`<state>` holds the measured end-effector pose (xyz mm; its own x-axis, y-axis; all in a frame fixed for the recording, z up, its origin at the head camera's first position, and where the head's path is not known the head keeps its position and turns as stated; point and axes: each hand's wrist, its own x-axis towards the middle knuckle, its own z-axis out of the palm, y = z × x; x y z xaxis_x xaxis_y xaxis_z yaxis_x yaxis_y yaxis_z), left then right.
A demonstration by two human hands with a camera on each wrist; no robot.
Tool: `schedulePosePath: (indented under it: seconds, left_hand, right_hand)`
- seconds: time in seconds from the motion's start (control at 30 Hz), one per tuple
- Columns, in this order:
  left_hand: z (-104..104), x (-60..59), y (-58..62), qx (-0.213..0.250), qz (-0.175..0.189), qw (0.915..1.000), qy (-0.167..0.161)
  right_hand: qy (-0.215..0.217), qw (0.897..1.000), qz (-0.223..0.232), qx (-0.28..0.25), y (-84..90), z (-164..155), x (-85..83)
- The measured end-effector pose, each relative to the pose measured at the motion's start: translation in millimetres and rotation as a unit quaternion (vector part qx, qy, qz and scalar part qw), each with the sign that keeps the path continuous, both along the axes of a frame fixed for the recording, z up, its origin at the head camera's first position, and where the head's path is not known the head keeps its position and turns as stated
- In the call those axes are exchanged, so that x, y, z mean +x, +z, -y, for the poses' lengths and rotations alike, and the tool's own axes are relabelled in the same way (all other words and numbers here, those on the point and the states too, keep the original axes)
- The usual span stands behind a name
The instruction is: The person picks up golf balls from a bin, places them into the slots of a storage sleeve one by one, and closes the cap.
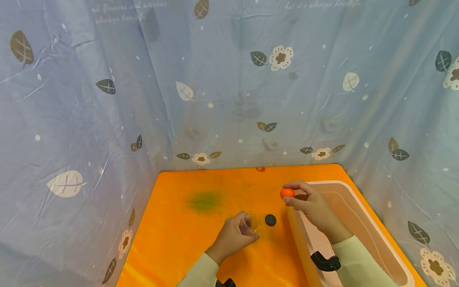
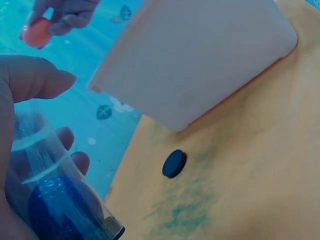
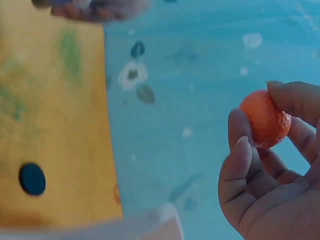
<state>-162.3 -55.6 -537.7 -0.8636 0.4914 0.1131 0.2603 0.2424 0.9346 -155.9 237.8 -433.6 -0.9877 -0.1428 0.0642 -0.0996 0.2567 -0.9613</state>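
Note:
My right hand point(image 1: 305, 199) pinches a small dimpled orange ball point(image 1: 287, 193) point(image 3: 265, 118) between thumb and fingertips, above the near-left corner of a pale bin point(image 1: 358, 223). My left hand point(image 1: 238, 233) grips a clear plastic tube point(image 2: 55, 195) low over the orange table point(image 1: 201, 239). A blue ball point(image 2: 55, 207) sits inside the tube. A black round cap point(image 1: 270, 219) point(image 2: 174, 163) point(image 3: 32, 178) lies flat on the table, just right of my left hand and left of the bin.
The bin's pale outer wall point(image 2: 200, 55) stands close beside the cap. A greenish smudge point(image 1: 205, 200) marks the table at the back. Blue floral cloth point(image 1: 215, 87) hangs round the table on the left, back and right.

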Motion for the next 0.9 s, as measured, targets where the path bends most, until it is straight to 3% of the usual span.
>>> schedulePosePath:
  seconds: [0.33, 0.7, 0.9]
  left_hand:
    - [-1, 0.3, -2.1, 0.005, -0.015, 0.9999, -0.008]
    - [-4, 3.3, -4.5, 0.024, -0.03, 0.9992, -0.011]
    - [-4, 5.5, -5.2, 0.021, -0.036, 0.9991, -0.012]
  right_hand:
    - [0.078, 0.995, -0.003, -0.057, -7.6, 43, 15.4]
    - [0.15, 0.986, -0.013, -0.069, -30.7, 70, 22.8]
    - [0.15, 0.987, -0.038, -0.051, -35.2, 76, 24.7]
